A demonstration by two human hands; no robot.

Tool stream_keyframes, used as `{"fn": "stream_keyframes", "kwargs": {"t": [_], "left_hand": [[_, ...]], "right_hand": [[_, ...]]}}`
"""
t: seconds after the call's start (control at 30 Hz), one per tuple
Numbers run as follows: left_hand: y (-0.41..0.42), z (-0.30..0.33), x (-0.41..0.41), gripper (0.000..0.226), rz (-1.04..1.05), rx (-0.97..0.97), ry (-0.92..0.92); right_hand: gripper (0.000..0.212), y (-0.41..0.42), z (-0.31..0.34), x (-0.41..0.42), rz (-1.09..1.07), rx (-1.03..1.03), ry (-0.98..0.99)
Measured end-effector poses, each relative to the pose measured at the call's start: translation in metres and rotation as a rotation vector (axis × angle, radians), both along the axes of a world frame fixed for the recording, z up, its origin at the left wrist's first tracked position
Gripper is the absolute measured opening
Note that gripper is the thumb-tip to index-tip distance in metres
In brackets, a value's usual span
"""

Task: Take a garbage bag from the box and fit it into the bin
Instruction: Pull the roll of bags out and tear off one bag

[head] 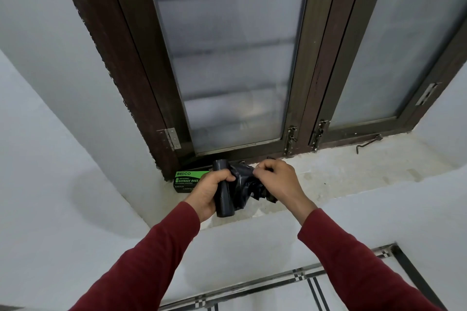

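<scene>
Black plastic is filling both of my hands above the window sill. I am clenching my left hand around the roll of garbage bags, holding it upright so that its free edge is facing my other hand and the roll cannot turn while I am pulling. My right hand is pinching the loose end of the outermost garbage bag, thumb against fingertips, so the thin film is gathering into crumpled folds between the two hands. Judging from this, I am unrolling one bag and working toward its perforation; whether the tear has begun is hidden in the folds. The green and black garbage bag box is lying on the sill just behind my left hand, against the dark wooden window frame, near enough for the roll to go back afterwards. I am keeping both hands over the sill and not over the tiled floor, so a dropped roll would be landing close by. No bin is showing anywhere in view, so fitting the bag is not yet possible from here.
</scene>
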State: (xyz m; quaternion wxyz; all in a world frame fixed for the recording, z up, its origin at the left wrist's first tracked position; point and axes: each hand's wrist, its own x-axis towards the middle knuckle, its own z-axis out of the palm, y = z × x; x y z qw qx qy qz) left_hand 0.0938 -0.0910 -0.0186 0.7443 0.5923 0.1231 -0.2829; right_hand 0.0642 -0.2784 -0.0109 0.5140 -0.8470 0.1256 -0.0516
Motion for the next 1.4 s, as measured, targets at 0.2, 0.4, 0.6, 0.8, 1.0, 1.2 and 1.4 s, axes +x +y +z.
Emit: {"fn": "stream_keyframes", "kwargs": {"t": [0.2, 0.4, 0.6, 0.8, 1.0, 1.2, 1.4], "left_hand": [[-0.002, -0.002, 0.004, 0.043, -0.031, 0.028, -0.067], [-0.011, 0.000, 0.002, 0.040, -0.032, 0.133, -0.161], [-0.023, 0.003, -0.006, 0.021, 0.015, 0.145, -0.161], [-0.025, 0.012, -0.006, 0.022, 0.089, 0.063, -0.122], [-0.027, 0.023, -0.011, 0.017, 0.107, 0.023, -0.106], [-0.021, 0.044, -0.004, 0.019, 0.054, -0.041, -0.156], [-0.013, 0.043, 0.013, 0.008, 0.106, -0.040, -0.058]], "right_hand": [[0.053, -0.004, -0.001, 0.000, -0.001, -0.048, -0.020], [0.023, -0.005, -0.002, 0.001, 0.119, -0.053, 0.092], [0.016, 0.008, -0.001, 0.003, -0.042, -0.289, 0.093], [0.019, 0.018, 0.001, 0.009, -0.102, -0.307, 0.048], [0.012, 0.026, 0.000, 0.014, -0.114, -0.321, 0.050], [0.009, -0.043, -0.020, 0.007, -0.196, -0.253, 0.168], [0.017, -0.033, -0.020, 0.001, -0.207, 0.103, 0.077]]}}
